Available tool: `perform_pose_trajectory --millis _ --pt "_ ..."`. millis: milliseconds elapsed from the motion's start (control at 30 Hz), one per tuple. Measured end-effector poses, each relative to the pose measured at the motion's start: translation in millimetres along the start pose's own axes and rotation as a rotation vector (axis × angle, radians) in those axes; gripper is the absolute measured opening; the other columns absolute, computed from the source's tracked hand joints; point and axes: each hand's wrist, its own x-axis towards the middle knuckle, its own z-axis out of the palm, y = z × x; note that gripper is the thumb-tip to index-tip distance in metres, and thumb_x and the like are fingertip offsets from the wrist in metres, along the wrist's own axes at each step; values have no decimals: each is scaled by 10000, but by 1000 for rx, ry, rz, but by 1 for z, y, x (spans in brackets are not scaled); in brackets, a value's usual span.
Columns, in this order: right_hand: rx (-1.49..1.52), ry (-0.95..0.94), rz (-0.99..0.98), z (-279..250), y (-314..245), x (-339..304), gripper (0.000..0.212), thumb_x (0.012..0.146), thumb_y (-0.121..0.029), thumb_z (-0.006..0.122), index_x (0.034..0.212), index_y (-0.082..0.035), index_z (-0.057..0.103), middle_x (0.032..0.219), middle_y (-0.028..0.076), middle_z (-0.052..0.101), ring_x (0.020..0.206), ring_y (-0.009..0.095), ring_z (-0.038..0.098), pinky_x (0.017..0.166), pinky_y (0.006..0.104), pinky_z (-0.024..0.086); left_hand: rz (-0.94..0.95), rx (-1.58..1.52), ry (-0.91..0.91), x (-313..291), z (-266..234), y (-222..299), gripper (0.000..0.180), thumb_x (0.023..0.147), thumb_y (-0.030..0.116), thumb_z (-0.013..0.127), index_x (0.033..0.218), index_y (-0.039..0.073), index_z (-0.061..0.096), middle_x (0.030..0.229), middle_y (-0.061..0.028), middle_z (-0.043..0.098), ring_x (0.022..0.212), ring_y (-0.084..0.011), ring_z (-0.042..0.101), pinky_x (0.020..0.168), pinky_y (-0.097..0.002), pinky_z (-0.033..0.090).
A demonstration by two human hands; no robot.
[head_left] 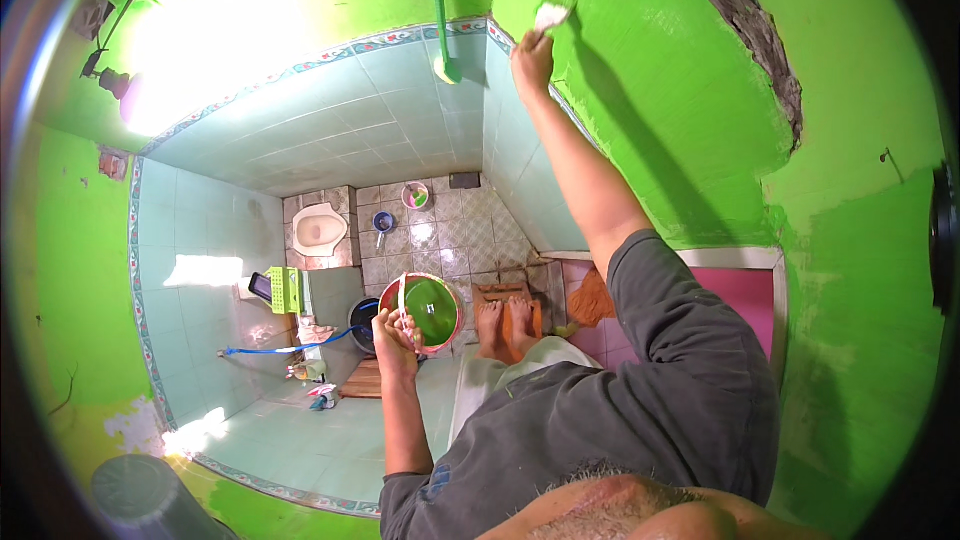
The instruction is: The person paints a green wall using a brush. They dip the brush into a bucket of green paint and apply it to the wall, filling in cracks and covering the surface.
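High on the green wall (660, 90), my right hand (532, 58) grips a wide paintbrush (553, 14). Its bristles, wet with green paint, press against the wall just above the patterned tile border. My left hand (398, 332) is closed around the handle of a paint bucket (434, 310) in front of me. Bright green paint fills much of the bucket, which has a reddish rim. The bucket hangs over the tiled floor, left of my bare feet (506, 320).
A squat toilet (320, 230) sits on a raised tiled step. Nearby are a blue dipper (382, 222), a small paint tub (416, 196), a dark water bucket (363, 324) with a blue hose (290, 349), and a green basket (285, 290). A long green brush (444, 35) hangs on the far wall.
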Motion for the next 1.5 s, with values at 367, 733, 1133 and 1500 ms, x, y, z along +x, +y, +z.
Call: perform_pose_trajectory --millis 367,733,1133,1500 --pt "754 -174 735 5 -43 16 45 863 -62 391 891 -66 426 719 105 563 411 112 396 361 247 308 -16 -23 1 8 -9 -5 325 940 389 448 955 69 504 706 -22 538 530 -118 462 465 -247 378" --pt "360 36 -190 -15 -197 70 310 981 -267 441 935 37 478 766 200 618 658 340 617 620 450 482 -2 -35 14 5 1 4 309 942 403 465 937 94 485 685 -18 527 499 -116 442 442 -248 353" --pt "133 -18 37 4 -107 61 389 999 -321 396 976 48 515 849 263 634 821 437 624 739 510 479 0 11 -22 8 7 8 301 941 392 467 930 93 488 684 -25 527 501 -121 447 442 -252 360" --pt "119 59 137 9 -133 37 376 1001 -292 415 885 50 518 731 196 628 686 357 631 680 444 489 -26 -24 -72 13 -15 0 356 941 369 439 972 31 545 740 -15 558 594 -108 520 517 -233 426"
